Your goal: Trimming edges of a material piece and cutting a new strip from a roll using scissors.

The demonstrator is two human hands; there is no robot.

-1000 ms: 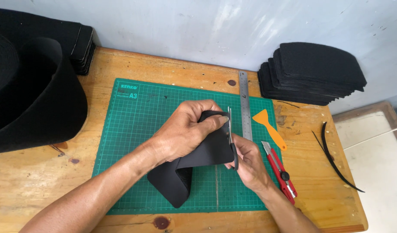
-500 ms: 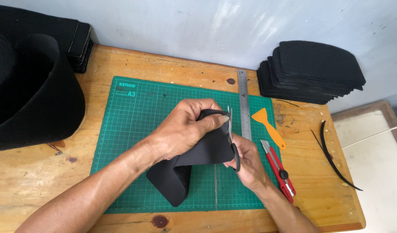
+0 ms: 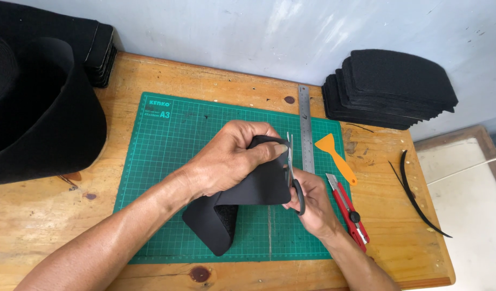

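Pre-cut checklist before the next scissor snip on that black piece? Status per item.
1. Left hand grips the black foam piece: ok.
2. Right hand holds the scissors: ok.
3. Blades at the piece's right edge: ok.
4. Left fingers away from the blades: not ok, thumb tip sits right beside them.
5. Blades open or shut: cannot tell.
6. Red utility knife apart from the right hand, on the table: ok.

no packages, labels, signs or screens in view
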